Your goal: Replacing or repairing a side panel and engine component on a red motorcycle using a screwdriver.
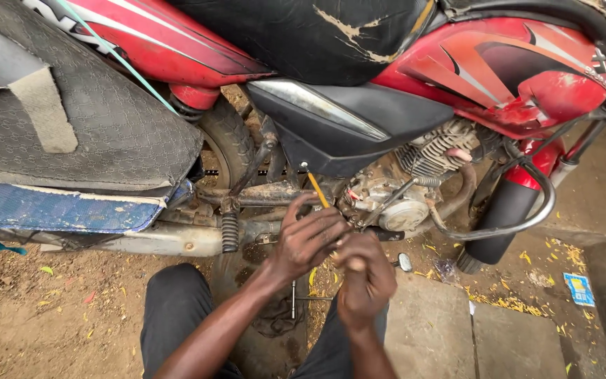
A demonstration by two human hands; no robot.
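Note:
A red motorcycle (499, 70) stands side-on before me, its black side panel (338, 126) above the dirty engine (401, 203). A yellow-shafted screwdriver (315, 188) points up at the lower edge of that panel. My left hand (308, 237) wraps around the shaft, fingers curled. My right hand (365, 275) grips the handle end just below and to the right of the left hand. The handle itself is hidden in my fist.
A saddlebag with a grey patterned flap (78, 119) hangs over the rear wheel (229, 140). A chrome leg guard (520, 217) curves by the engine. A small mirror-like piece (405, 262) and a thin metal tool (293, 298) lie on the ground. Stone slabs (471, 330) sit at right.

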